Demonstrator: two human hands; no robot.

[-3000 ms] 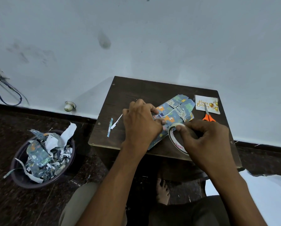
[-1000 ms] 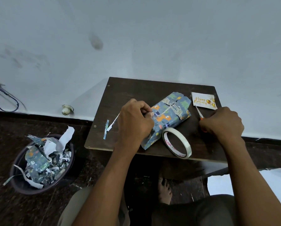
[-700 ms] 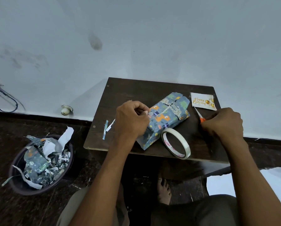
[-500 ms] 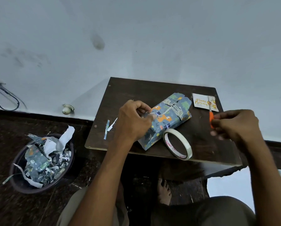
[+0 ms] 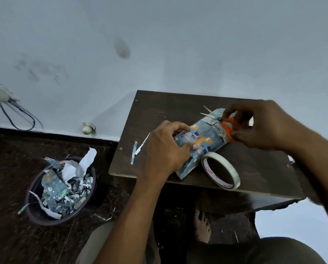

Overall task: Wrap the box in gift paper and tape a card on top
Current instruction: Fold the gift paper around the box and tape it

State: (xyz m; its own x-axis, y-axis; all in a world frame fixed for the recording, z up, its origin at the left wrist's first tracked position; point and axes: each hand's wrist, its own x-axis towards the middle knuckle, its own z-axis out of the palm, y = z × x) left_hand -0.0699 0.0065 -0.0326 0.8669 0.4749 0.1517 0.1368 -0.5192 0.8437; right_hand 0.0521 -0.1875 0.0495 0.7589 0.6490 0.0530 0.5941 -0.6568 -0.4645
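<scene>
The box (image 5: 203, 140), wrapped in blue animal-print paper, lies slantwise on the dark wooden table (image 5: 170, 107). My left hand (image 5: 165, 149) presses on its near left part, fingers pinching at the paper. My right hand (image 5: 264, 124) holds orange-handled scissors (image 5: 226, 126) above the box's far end, blades apart and pointing left. A roll of clear tape (image 5: 221, 173) stands tilted against the box near the table's front edge. The card is hidden behind my right hand.
Thin paper strips (image 5: 138, 149) lie on the table's left side. A dark bin (image 5: 60, 189) full of paper scraps stands on the floor to the left. A wall runs close behind the table. My bare foot (image 5: 202, 227) rests under the table.
My right hand picked up the scissors from beside the card and carried them left over the box's far end. My left hand stayed on the box. The tape roll rests where it was put down.
</scene>
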